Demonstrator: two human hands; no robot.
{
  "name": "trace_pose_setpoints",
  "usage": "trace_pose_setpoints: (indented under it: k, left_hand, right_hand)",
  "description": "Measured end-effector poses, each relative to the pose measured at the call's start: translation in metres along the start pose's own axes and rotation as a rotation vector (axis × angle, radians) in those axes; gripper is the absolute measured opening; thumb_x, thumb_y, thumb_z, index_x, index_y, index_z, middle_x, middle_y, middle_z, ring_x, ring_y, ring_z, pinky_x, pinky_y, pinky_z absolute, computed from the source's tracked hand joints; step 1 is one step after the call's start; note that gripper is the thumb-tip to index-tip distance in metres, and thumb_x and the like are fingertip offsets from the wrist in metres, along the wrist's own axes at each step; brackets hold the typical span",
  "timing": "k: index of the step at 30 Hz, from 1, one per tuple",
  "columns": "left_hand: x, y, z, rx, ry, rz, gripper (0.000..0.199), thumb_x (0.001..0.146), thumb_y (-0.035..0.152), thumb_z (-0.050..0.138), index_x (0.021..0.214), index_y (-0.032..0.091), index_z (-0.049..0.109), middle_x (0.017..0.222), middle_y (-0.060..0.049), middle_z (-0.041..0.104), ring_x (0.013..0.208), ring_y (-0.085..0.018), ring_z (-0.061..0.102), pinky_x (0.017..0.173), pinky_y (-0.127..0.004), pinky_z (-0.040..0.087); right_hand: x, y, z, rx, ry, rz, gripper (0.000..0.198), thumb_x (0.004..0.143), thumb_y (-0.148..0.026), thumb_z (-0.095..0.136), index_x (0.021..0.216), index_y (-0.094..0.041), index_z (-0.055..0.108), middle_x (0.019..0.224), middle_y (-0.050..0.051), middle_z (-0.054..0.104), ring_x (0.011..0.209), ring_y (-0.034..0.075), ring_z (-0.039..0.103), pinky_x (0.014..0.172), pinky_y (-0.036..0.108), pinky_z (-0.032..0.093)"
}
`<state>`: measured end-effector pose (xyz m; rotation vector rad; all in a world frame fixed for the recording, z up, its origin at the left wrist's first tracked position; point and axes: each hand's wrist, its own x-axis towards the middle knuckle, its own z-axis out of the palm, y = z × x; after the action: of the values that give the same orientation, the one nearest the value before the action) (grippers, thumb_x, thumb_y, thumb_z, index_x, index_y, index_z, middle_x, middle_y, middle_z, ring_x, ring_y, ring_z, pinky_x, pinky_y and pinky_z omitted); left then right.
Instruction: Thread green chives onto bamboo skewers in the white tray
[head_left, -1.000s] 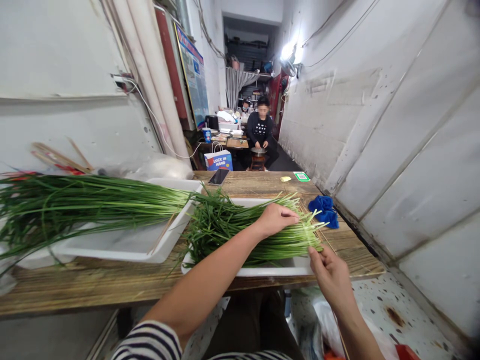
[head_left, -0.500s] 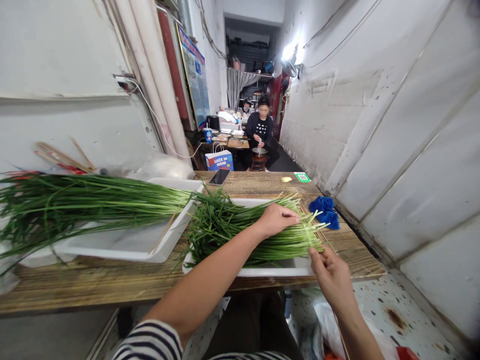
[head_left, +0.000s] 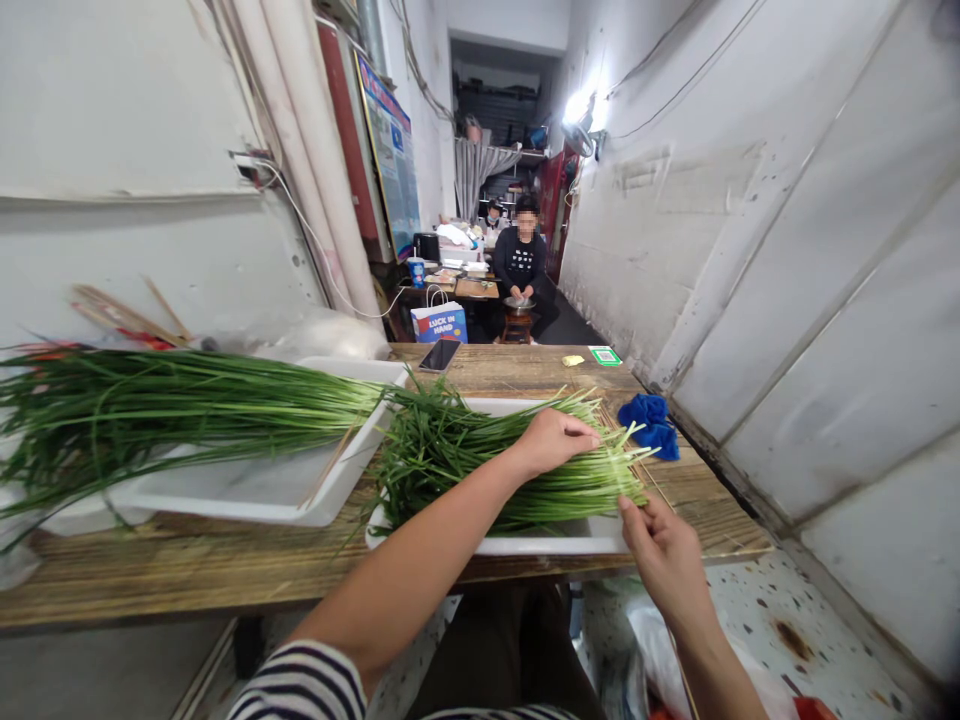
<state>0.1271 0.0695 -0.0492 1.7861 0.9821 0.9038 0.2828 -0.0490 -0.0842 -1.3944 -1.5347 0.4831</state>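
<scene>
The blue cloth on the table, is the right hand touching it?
Apart. The head view shows a strip of wooden table between the right hand and the blue cloth; its fingertips are down at the ends of the green stalks.

"What is our table made of?"

"Wood, we'd say, with a rough, streaky grain."

"And the left tray and right tray?"

"Both look to us like smooth plastic with a slight gloss."

"The greens?"

"Smooth, with a faint sheen."

"And our rag?"

"Matt, fluffy cloth. The phone has a smooth, glossy face."

"Further back we see a paper bag, a shiny metal bowl and a scuffed, matt wall."
</scene>
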Motion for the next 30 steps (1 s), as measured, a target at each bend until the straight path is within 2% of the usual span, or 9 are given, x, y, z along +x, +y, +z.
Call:
trace_pose_setpoints:
  k: [4,12,24,30]
  left_hand:
    - [0.0012,-0.0021,0.0010,-0.004,0.018,-0.013,0.033,0.070,0.033,0.066,0.091,0.010,0.074,0.086,-0.009,0.074,0.080,-0.019,0.066,0.075,-0.027,0.049]
    - [0.0008,-0.0008,0.0007,0.003,0.008,-0.006,0.030,0.070,0.033,0.066,0.089,0.012,0.075,0.087,-0.007,0.074,0.081,-0.018,0.066,0.075,-0.025,0.049]
    - [-0.0004,0.0020,-0.0005,0.011,0.010,-0.010,0.029,0.070,0.031,0.066,0.090,0.011,0.075,0.087,-0.008,0.074,0.081,-0.019,0.066,0.076,-0.027,0.049]
    - [-0.0008,0.0038,-0.0010,0.026,0.010,-0.018,0.027,0.070,0.031,0.067,0.089,0.013,0.075,0.086,-0.006,0.074,0.082,-0.018,0.066,0.078,-0.026,0.049]
  right_hand:
    - [0.0002,-0.0021,0.0006,0.020,0.013,0.006,0.036,0.086,-0.046,0.048,0.061,-0.022,0.042,0.051,-0.005,0.041,0.046,0.012,0.036,0.045,0.023,0.029]
    - [0.0002,0.0009,0.0003,0.009,0.002,0.008,0.033,0.087,-0.047,0.048,0.067,-0.020,0.048,0.051,-0.005,0.040,0.046,0.012,0.036,0.045,0.023,0.028]
    - [-0.0001,0.0025,0.0012,-0.029,0.012,0.020,0.036,0.087,-0.048,0.047,0.064,-0.020,0.046,0.050,-0.006,0.036,0.046,0.012,0.034,0.045,0.023,0.027]
    - [0.0002,-0.0004,0.0008,0.007,0.005,0.023,0.034,0.086,-0.048,0.048,0.068,-0.020,0.051,0.050,-0.005,0.040,0.045,0.012,0.036,0.044,0.023,0.028]
